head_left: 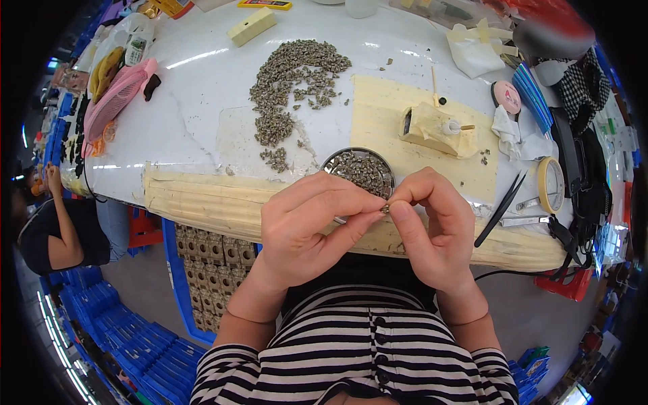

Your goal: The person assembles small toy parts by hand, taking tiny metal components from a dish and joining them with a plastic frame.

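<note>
Thumb and forefinger of my left hand (312, 226) are pinched together, meeting the fingertips of my right hand (435, 226). Between them is a tiny metal part (385, 209), mostly covered by the fingers; both hands seem to grip it. Just beyond my fingertips stands a round metal dish (329, 164) holding many small metal parts (364, 169). Farther off, a large pile of the same small grey-brown parts (273, 88) spreads across the white table. A small block wrapped in cream tape (432, 128), with a stick and a white nozzle-like piece on it, sits to the right of the dish.
Black tweezers (499, 210), a tape roll (551, 185) and a round pink-topped container (506, 96) lie at right. A pink fan-like object (118, 101) stands at left. Cream tape covers the table's front edge (202, 199). Below is a blue crate (177, 283) of metal blocks. Another person sits far left.
</note>
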A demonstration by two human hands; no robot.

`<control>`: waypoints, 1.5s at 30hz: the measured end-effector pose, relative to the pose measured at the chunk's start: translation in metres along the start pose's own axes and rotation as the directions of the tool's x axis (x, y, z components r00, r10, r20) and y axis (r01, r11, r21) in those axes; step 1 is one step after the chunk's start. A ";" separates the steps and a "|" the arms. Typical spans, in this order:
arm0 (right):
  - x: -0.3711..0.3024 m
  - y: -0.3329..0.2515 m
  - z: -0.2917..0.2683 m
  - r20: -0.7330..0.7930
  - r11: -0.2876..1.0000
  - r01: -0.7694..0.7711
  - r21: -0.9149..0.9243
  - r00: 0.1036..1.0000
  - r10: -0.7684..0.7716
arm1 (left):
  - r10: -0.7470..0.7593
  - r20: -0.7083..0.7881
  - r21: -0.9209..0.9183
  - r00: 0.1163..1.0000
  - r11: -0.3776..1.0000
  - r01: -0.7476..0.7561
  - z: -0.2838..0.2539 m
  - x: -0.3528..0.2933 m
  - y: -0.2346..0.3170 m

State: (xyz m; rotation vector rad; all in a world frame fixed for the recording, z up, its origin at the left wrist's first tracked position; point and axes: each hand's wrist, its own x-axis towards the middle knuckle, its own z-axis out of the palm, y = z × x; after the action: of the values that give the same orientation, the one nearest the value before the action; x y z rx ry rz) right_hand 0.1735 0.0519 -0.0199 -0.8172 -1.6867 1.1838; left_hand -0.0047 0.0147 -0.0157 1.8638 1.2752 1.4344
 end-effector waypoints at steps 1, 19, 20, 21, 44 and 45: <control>0.000 0.000 0.000 -0.002 1.000 -0.010 0.009 1.000 0.010 | 0.006 -0.004 0.004 1.000 1.000 -0.006 0.000 0.000 0.000; -0.004 -0.002 -0.006 0.176 0.856 -0.284 0.432 0.957 0.229 | 0.189 -0.062 -0.062 0.980 0.979 -0.193 0.011 -0.001 -0.011; -0.004 -0.003 -0.006 0.188 0.841 -0.306 0.446 0.951 0.246 | 0.192 -0.063 -0.069 0.979 0.978 -0.196 0.011 -0.001 -0.012; -0.005 -0.004 -0.007 0.200 0.825 -0.326 0.461 0.944 0.262 | 0.196 -0.062 -0.076 0.979 0.977 -0.200 0.010 -0.001 -0.012; 0.000 -0.005 -0.008 0.016 0.998 0.042 -0.042 0.999 -0.042 | 0.156 -0.061 -0.025 0.986 0.987 -0.157 0.010 -0.002 -0.007; 0.000 -0.005 -0.007 0.014 1.000 -0.005 0.006 1.000 0.004 | 0.154 -0.070 -0.036 0.986 0.987 -0.156 0.011 -0.002 -0.007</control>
State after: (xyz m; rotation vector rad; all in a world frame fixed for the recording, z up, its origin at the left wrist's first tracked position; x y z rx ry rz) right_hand 0.1798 0.0526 -0.0143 -0.8113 -1.6928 1.1995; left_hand 0.0022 0.0181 -0.0261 1.9384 1.1432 1.6039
